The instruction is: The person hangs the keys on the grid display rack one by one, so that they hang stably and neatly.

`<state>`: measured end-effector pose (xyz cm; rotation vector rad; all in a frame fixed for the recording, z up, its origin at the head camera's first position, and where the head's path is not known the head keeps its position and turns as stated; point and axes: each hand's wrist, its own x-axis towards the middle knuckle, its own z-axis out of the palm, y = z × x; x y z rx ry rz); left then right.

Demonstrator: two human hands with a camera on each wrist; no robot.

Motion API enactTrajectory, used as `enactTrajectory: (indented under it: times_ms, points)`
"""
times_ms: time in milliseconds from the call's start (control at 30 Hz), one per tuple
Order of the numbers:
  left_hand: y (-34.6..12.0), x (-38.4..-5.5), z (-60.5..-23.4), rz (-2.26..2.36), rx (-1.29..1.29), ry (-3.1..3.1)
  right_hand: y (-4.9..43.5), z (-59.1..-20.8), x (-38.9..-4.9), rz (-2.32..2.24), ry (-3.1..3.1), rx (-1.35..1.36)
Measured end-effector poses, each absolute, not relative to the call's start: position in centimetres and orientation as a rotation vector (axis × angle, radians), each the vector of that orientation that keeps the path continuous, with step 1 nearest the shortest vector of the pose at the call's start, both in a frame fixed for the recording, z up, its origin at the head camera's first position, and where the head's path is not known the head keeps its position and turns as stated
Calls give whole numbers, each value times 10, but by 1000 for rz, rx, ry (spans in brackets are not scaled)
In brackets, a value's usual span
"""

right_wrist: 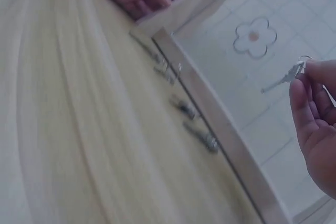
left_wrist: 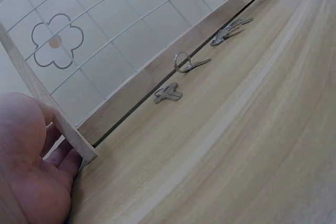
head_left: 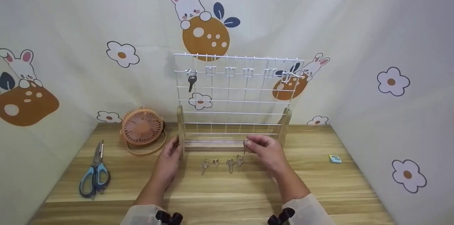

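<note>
My right hand (head_left: 267, 152) pinches a small silver key (right_wrist: 286, 80) with a ring between thumb and fingertips, held up before the lower part of a white wire grid rack (head_left: 228, 113). At the rack's left end, my left hand (left_wrist: 29, 156) grips the wooden side post (left_wrist: 63, 121), its fingers curled behind the wood. Several keys with rings lie on the table in a row along the rack's wooden base bar (head_left: 212, 146), among them a key (head_left: 230, 164) near the middle. A dark key (head_left: 192, 81) hangs from the leftmost hook high on the grid.
Several white hooks (head_left: 230, 71) line the upper grid to the right of the hanging key. An orange fan (head_left: 143, 127) and blue-handled scissors (head_left: 95, 173) are on the left of the wooden table (head_left: 212, 196). Far right lies a small blue-and-white item (head_left: 335, 158). A printed cloth surrounds the table.
</note>
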<state>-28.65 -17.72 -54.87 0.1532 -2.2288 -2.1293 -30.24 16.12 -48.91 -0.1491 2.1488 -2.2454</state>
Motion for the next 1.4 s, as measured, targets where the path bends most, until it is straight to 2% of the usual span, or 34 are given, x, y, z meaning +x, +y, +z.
enactTrajectory:
  times_ms: [300, 900, 1100, 1400]
  points:
    - [-177, -287, -549, -2126, 142, -2233, 132, -434, -290, -2434, 1976, -234]
    - [-177, -289, -550, -2112, 114, -2210, 69, -310, -303, -2534, 1921, -444]
    - [-178, -288, -550, -2100, 113, -2237, 49, -292, -308, -2552, 1912, -473]
    - [-178, -288, -549, -2108, 134, -2235, 30, -290, -318, -2643, 1852, -387]
